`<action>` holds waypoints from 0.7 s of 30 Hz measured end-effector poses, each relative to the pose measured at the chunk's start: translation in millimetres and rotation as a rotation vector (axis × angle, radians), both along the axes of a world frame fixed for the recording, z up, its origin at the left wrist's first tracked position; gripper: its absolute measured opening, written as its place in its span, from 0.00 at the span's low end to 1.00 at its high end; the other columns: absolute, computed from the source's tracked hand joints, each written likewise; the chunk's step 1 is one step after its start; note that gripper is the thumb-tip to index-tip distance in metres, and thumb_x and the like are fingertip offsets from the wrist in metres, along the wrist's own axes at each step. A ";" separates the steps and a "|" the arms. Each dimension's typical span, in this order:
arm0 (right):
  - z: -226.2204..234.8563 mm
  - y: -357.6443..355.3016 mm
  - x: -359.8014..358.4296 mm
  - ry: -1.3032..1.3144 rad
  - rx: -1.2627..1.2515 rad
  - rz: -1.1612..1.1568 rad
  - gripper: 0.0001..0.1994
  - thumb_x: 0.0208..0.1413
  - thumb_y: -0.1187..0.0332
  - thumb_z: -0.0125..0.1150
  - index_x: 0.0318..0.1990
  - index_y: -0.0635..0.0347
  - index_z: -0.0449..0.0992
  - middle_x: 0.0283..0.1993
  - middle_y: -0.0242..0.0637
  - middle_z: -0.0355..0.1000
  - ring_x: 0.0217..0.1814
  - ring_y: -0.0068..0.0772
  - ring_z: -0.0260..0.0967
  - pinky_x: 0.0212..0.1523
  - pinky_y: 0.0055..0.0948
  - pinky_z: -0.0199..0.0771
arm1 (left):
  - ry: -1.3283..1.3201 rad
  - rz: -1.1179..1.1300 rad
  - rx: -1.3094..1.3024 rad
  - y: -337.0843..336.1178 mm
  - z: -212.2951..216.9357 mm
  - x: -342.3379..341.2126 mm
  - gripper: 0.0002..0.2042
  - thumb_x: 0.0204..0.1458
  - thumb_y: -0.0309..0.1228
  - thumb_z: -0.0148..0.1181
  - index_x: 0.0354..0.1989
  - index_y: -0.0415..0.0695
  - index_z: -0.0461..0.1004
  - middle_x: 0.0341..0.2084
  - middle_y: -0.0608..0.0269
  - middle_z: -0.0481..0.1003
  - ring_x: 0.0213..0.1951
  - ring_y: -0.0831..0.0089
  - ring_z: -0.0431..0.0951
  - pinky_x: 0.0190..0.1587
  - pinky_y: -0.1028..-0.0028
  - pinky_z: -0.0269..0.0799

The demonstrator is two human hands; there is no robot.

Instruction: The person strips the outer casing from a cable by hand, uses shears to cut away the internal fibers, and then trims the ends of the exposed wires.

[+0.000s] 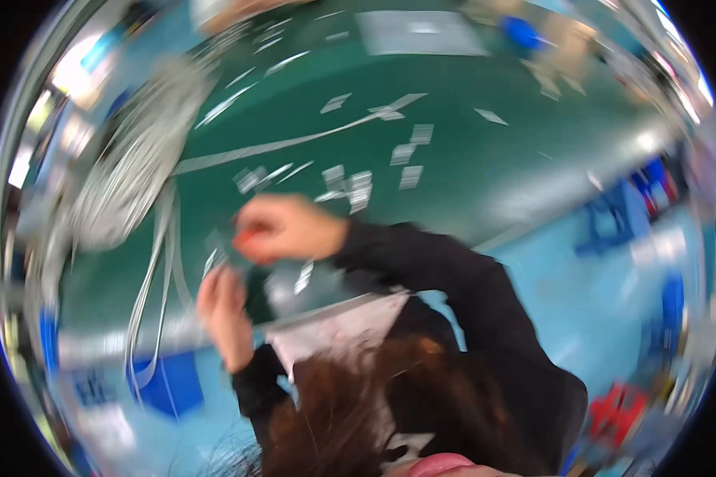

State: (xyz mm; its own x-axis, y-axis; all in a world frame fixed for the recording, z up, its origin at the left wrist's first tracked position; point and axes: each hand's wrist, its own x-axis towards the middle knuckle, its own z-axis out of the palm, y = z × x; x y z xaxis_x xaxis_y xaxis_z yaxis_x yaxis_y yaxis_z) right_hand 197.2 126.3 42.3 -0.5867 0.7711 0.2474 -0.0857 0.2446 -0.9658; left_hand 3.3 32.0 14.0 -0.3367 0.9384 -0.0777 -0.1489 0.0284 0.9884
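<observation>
Because both hands are blurred, their exact grip is hard to read. Near the near edge of the green tabletop (461,175), toward its left end, the left hand (224,310) has its fingertips drawn close at a small pale piece (212,259); whether they pinch it firmly, one cannot tell. Just beyond and to the right, the right hand (290,228) is curled narrow, with something red (248,237) at its fingertips, perhaps a held thing or a finger cover.

A bundle of pale cords (139,155) lies along the left edge, and its loose ends (161,254) drop over the near edge beside the left hand, above a blue bin (171,387). A wrist or sleeve catching those ends could drag the bundle floorward. A long pale strip (274,149) runs from the bundle toward the far edge, so a tug might sweep the scattered pale tags (410,176) out of place. The small piece itself seems likeliest to slip: it looks thin, and a loose pinch could let it fall among the cords.
</observation>
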 end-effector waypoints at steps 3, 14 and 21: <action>1.7 7.4 6.8 -0.189 0.500 -0.281 0.13 0.43 0.72 0.66 0.38 0.61 0.72 0.39 0.39 0.69 0.40 0.32 0.69 0.43 0.28 0.70 | 0.073 -0.038 -0.024 -6.9 17.7 -0.6 0.09 0.55 0.28 0.57 0.41 0.37 0.74 0.30 0.64 0.77 0.23 0.86 0.64 0.25 0.84 0.59; 7.9 2.9 -2.0 -0.355 1.001 -0.212 0.26 0.34 0.74 0.70 0.47 0.62 0.70 0.38 0.38 0.70 0.40 0.40 0.65 0.41 0.35 0.67 | 0.117 -0.075 -0.069 -17.3 25.9 -17.7 0.09 0.52 0.25 0.56 0.38 0.32 0.75 0.24 0.64 0.76 0.26 0.84 0.71 0.28 0.84 0.63; 9.6 -3.4 -3.1 -0.440 1.057 -0.159 0.24 0.34 0.72 0.70 0.44 0.61 0.72 0.38 0.37 0.70 0.41 0.41 0.64 0.41 0.36 0.66 | 0.147 -0.123 -0.080 -17.8 23.4 -22.4 0.10 0.52 0.25 0.56 0.39 0.32 0.76 0.24 0.65 0.76 0.28 0.83 0.71 0.32 0.84 0.65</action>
State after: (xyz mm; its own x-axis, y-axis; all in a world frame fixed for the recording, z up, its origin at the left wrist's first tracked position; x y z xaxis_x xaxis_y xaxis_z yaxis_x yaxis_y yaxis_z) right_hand 194.1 122.9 51.9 -0.6968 0.3743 0.6119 0.3117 0.9263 -0.2117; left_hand -19.1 14.2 37.4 -0.2335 0.9658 -0.1126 0.0058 0.1172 0.9931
